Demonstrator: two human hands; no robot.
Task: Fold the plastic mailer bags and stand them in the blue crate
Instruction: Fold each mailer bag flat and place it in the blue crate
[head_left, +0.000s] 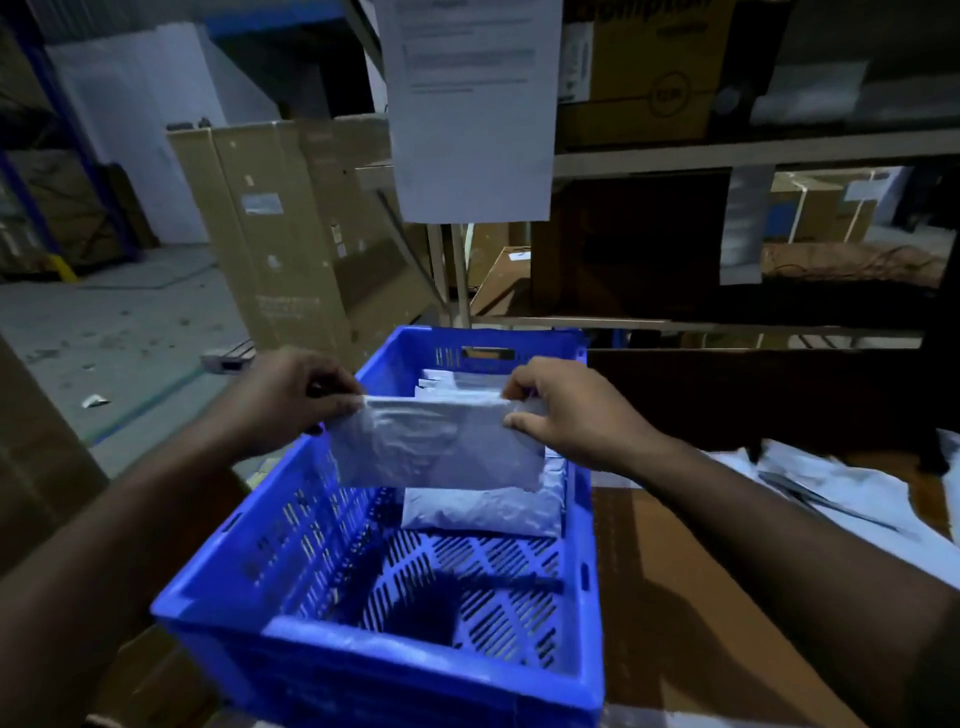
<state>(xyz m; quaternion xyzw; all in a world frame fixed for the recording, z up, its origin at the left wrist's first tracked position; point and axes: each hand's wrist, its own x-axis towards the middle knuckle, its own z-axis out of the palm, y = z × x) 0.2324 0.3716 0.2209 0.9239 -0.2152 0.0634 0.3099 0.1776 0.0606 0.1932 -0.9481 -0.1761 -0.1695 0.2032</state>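
A folded grey-white mailer bag (436, 447) hangs upright over the blue crate (395, 649), held by its top edge. My left hand (296, 395) pinches its top left corner and my right hand (566, 410) pinches its top right corner. Its lower edge is above the crate floor, near the left wall. Behind it several folded mailers (462, 384) stand in a row against the crate's far wall. Another folded mailer (483, 512) leans low in front of that row. The near half of the crate floor is bare.
The crate sits on a brown cardboard surface (691, 597). Loose flat mailers (841, 488) lie to the right. Metal shelving with cartons (644, 73) rises behind, and a printed sheet (472, 104) hangs above the crate. Tall cartons (280, 223) stand on the concrete floor at left.
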